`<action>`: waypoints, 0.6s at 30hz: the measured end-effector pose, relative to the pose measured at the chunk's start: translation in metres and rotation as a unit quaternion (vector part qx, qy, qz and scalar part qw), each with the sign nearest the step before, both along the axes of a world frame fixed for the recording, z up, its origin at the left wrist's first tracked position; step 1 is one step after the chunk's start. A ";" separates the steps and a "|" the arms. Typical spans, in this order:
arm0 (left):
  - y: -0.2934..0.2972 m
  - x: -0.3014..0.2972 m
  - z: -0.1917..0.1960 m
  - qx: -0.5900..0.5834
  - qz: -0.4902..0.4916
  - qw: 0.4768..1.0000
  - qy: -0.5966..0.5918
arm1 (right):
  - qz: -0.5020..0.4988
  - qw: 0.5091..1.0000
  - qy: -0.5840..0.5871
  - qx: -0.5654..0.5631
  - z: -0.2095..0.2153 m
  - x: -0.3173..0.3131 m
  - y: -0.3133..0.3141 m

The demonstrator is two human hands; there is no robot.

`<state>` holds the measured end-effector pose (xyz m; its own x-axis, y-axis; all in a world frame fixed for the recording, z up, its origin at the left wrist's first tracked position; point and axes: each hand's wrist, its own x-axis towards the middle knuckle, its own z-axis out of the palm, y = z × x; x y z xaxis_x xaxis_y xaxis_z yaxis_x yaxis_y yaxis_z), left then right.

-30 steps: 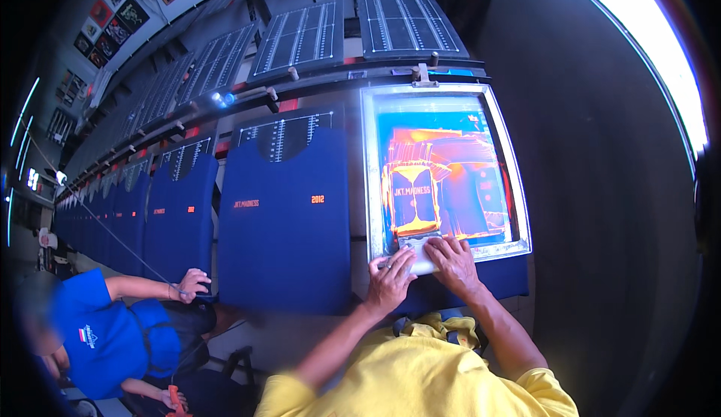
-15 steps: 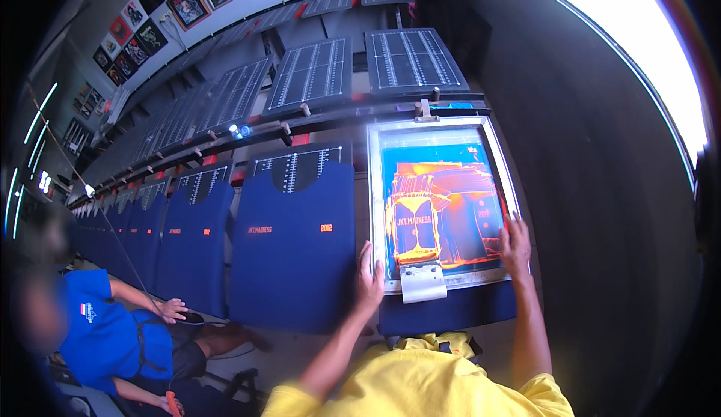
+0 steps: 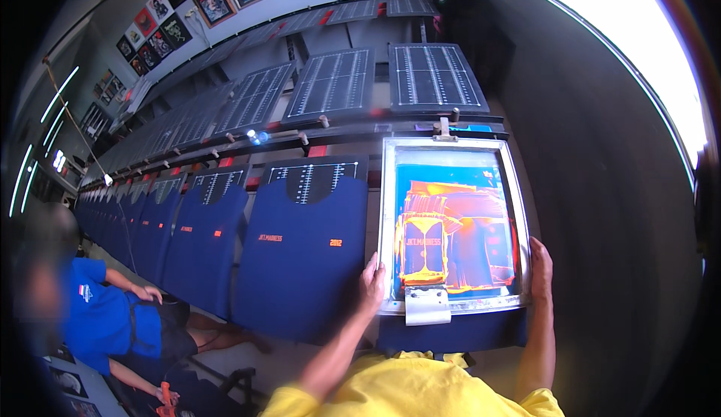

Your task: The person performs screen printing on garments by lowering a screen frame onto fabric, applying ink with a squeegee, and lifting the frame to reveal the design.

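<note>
Stretching away on your left, a long line of boards wearing navy shirts [image 3: 194, 229] runs in front of a farther row of dark boards [image 3: 330, 83] with white markings. Beside it is a co-worker [image 3: 113, 319] in a blue top, with an orange tool [image 3: 165, 400] in one hand. The nearest shirt [image 3: 304, 274], with small orange print, lies just left of your screen frame [image 3: 387, 199]. That frame is directly before you, over navy cloth [image 3: 458, 334] showing past its lower edge. Inside it, orange and yellow ink [image 3: 466, 205] spreads across a blue ground. Your left hand [image 3: 372, 286] grips its left edge, and your right hand [image 3: 541, 268] is closed around the lower right edge, some fingers hidden. A grey plate [image 3: 426, 312] sits across the bottom bar, left of its middle. A metal clamp [image 3: 444, 129] meets its far edge.
</note>
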<state>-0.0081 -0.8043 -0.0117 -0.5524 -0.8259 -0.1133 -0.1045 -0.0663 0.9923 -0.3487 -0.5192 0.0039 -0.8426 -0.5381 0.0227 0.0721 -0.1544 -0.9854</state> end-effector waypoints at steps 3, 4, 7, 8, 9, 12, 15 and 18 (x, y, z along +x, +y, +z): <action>-0.001 0.006 0.015 0.006 0.006 0.999 0.035 | 0.019 1.000 0.007 0.009 0.009 0.006 0.007; -0.002 0.009 0.019 0.006 0.011 0.999 0.033 | 0.033 0.999 0.008 0.001 0.014 0.009 0.010; -0.004 0.025 0.033 -0.008 0.016 0.999 0.038 | 0.025 1.000 0.005 -0.011 0.029 0.029 0.013; -0.003 0.034 0.036 -0.021 0.012 0.998 0.058 | 0.026 1.000 0.003 -0.004 0.034 0.039 0.014; -0.001 0.045 0.041 -0.021 0.012 0.998 0.064 | 0.030 0.999 0.015 -0.003 0.042 0.046 0.014; -0.013 0.091 0.057 0.029 -0.005 0.998 0.053 | 0.047 0.997 0.054 0.022 0.062 0.082 0.015; -0.049 0.151 0.043 -0.014 0.034 0.995 0.093 | 0.045 0.998 0.047 -0.020 0.044 0.142 -0.033; -0.094 0.206 0.034 -0.019 0.030 0.997 0.075 | 0.049 0.998 0.004 -0.042 0.031 0.194 -0.085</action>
